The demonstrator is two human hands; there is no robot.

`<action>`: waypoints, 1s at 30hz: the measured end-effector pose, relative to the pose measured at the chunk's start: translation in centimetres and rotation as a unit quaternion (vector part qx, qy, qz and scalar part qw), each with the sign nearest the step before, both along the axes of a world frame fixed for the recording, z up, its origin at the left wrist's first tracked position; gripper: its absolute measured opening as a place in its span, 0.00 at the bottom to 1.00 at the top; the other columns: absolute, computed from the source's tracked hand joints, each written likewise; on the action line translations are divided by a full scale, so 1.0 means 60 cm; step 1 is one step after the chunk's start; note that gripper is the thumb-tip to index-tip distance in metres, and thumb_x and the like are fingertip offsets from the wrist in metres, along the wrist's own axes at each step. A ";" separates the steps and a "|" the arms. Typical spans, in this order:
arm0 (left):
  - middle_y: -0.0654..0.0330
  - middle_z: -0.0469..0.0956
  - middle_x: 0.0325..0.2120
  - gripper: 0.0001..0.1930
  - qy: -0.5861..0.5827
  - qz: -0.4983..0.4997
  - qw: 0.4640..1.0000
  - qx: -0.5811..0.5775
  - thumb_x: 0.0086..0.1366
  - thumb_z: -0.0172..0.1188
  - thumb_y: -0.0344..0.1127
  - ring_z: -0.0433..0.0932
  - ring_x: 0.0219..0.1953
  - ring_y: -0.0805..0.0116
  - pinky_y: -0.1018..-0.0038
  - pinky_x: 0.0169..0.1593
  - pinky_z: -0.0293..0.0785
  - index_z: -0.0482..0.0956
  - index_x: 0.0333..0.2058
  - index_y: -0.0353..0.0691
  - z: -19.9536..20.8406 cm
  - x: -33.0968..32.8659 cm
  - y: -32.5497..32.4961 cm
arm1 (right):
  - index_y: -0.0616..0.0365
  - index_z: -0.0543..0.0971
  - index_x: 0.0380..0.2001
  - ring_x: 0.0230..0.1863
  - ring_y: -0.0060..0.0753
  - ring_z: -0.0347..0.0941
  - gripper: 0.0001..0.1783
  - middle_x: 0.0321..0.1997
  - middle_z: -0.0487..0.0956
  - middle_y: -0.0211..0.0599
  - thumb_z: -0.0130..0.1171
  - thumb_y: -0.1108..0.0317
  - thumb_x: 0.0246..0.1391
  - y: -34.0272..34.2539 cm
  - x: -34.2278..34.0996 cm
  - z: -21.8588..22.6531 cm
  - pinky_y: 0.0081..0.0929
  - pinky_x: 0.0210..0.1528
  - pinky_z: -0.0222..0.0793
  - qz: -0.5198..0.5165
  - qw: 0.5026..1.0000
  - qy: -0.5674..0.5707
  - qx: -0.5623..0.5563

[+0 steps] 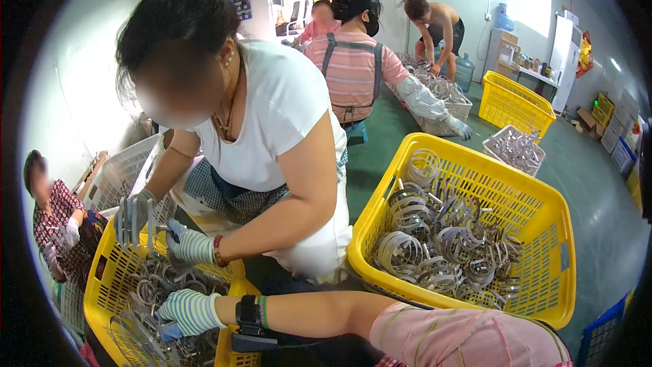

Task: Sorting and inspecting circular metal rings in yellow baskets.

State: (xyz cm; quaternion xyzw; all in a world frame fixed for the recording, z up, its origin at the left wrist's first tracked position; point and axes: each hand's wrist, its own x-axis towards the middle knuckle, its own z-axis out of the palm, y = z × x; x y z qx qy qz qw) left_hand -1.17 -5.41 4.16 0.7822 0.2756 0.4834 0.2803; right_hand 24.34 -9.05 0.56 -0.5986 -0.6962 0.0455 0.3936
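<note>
Inside left yellow bin (102,285): messy heap of metal rings (146,291). Right hand (192,312), in striped glove, reaches down among them, fingers bent; cannot tell if it grips one. Left hand out of sight. Just beside, co-worker (288,115) in white top holds row of flat bands (134,221) over same bin. Off to right, big bin (506,194) has more metal rings, some bunched together. Cannot tell which are done; plenty seem left. Farther back, person (350,71) sits by pale crate (438,124).
</note>
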 end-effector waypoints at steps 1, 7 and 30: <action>0.48 0.70 0.48 0.27 -0.002 -0.001 1.000 0.002 0.62 0.54 0.36 0.71 0.47 0.61 0.72 0.52 0.65 0.60 0.57 0.31 0.003 0.007 -0.004 | 0.63 0.76 0.24 0.27 0.56 0.72 0.16 0.22 0.76 0.52 0.57 0.57 0.47 -0.006 -0.001 0.009 0.41 0.27 0.67 -0.001 1.000 -0.002 0.002; 0.46 0.63 0.54 0.33 -0.005 -0.144 0.988 -0.064 0.58 0.57 0.36 0.63 0.55 0.61 0.72 0.57 0.62 0.56 0.59 0.31 0.008 0.030 0.003 | 0.65 0.74 0.20 0.19 0.47 0.67 0.21 0.17 0.72 0.51 0.57 0.54 0.50 -0.033 -0.009 0.024 0.39 0.23 0.61 0.138 0.955 0.264 -0.008; 0.48 0.73 0.45 0.22 0.072 -0.213 0.973 0.041 0.67 0.43 0.44 0.73 0.43 0.60 0.75 0.44 0.70 0.65 0.54 0.36 -0.041 0.144 -0.023 | 0.58 0.75 0.34 0.21 0.24 0.64 0.19 0.20 0.70 0.26 0.58 0.52 0.51 -1.225 -0.032 0.012 0.23 0.26 0.61 -0.529 0.764 0.327 0.171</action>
